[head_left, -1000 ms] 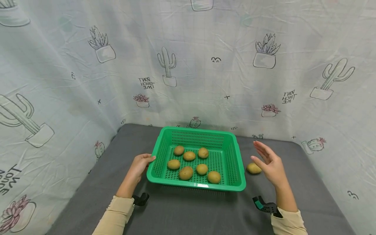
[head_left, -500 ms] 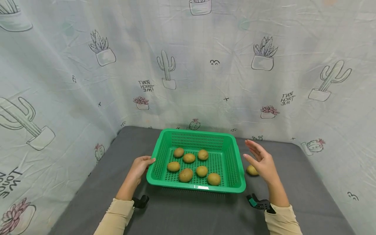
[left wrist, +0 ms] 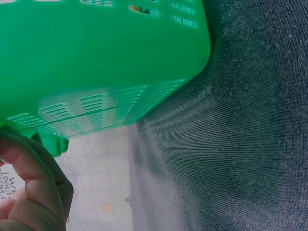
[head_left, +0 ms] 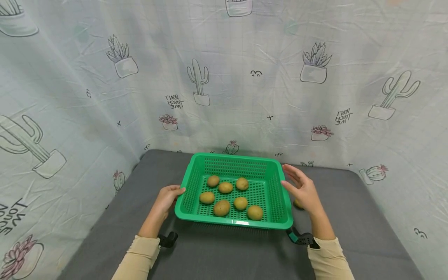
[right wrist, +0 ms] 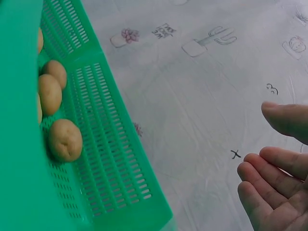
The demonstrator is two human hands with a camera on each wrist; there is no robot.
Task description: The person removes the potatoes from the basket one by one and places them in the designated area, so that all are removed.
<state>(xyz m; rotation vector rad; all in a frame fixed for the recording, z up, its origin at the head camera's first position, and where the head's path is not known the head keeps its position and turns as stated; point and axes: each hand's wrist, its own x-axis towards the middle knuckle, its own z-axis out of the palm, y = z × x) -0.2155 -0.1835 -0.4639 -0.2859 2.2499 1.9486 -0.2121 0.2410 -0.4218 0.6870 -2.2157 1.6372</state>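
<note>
A green plastic basket (head_left: 238,223) with slotted walls stands in the middle of the table, several potatoes (head_left: 221,208) spread over its floor. My left hand (head_left: 166,200) grips its left rim, thumb on top and fingers curled underneath; in the left wrist view those fingers (left wrist: 36,178) bend at the basket's outer wall. Beside the right rim is my right hand (head_left: 303,191), thumb and fingers extended and parted. The right wrist view shows this hand (right wrist: 281,192) holding nothing, with a gap between it and the basket (right wrist: 113,144).
One more potato (head_left: 298,204) lies on the grey tablecloth (head_left: 353,217) right of the basket, mostly hidden behind my right hand. A patterned curtain (head_left: 231,97) hangs behind the table and along both sides. Each wrist wears a black camera mount (head_left: 168,240).
My right hand has moved left, from over the loose potato to the basket's right rim, covering more of that potato. The left hand keeps its hold, and the basket stays in place.
</note>
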